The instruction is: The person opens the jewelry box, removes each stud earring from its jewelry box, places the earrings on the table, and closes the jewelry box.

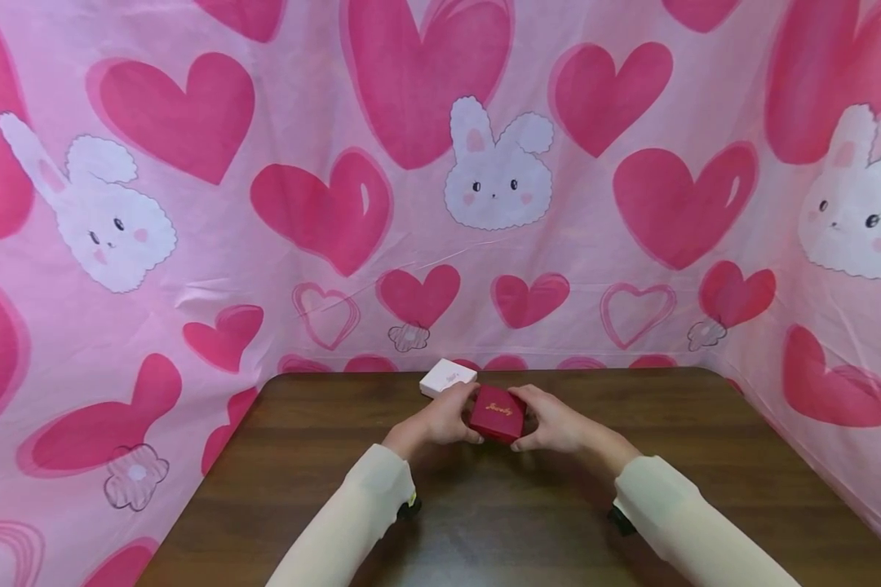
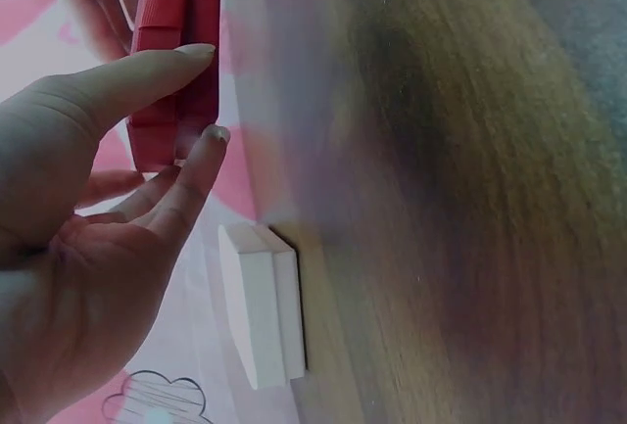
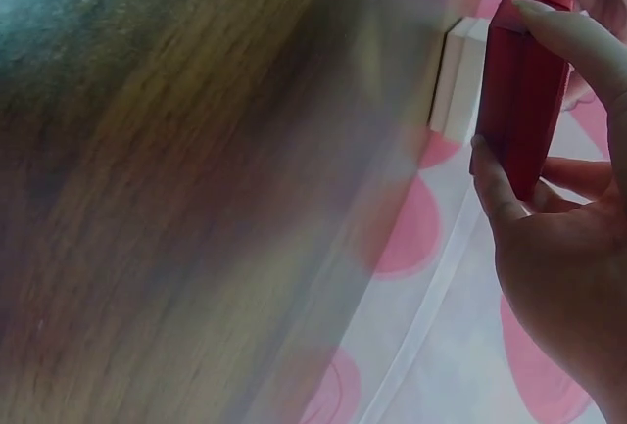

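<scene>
Between my two hands is a small red jewelry box (image 1: 498,412) with gold lettering on its lid. My left hand (image 1: 444,414) grips its left side, thumb on the near face and fingers around the edge. On the opposite side my right hand (image 1: 555,421) pinches it the same way. The left wrist view shows the red box (image 2: 202,13) with a ribbon-like band on its side, held off the tabletop. In the right wrist view the red box (image 3: 521,91) looks closed, with a seam along its side.
A white box (image 1: 446,377) with small print on top lies at the table's back edge, just behind my left hand. The brown wooden table (image 1: 323,489) meets a pink curtain (image 1: 426,244) with hearts and rabbits at the back and sides.
</scene>
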{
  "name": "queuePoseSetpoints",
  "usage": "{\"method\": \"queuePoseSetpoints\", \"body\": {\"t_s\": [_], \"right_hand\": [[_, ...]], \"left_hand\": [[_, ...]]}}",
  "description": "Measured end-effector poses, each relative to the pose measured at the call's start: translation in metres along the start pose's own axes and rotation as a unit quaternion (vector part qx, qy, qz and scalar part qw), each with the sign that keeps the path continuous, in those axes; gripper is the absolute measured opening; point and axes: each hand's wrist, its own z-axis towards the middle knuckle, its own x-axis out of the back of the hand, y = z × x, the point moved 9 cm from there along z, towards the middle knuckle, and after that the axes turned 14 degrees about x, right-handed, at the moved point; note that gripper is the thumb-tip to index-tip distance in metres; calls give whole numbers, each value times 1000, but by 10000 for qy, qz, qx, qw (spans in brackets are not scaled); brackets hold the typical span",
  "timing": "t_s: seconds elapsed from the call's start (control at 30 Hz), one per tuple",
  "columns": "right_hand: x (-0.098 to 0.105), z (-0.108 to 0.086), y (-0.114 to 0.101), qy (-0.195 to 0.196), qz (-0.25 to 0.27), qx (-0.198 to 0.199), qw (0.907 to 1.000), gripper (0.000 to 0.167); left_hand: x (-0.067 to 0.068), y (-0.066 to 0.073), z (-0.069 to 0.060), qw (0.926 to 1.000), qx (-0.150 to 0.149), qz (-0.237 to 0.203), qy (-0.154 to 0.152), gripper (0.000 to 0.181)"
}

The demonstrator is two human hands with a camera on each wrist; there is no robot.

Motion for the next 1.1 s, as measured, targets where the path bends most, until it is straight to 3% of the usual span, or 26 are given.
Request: {"method": "queuePoseSetpoints", "body": {"t_s": [0.53,0.73,1.1], "right_hand": [[-6,-14,-12,-305,-176,66,9994,91],[-10,-16,-13,-448,-138,71,9989,91],[-20,-20,-11,-675,-144,-21,9976,90]], "left_hand": [[-13,3,-13,9990,185,333,-235,98],[-18,-2,-15,9990,244,198,-304,98],[-26,-3,-22,9980,163,556,-239,97]]}}
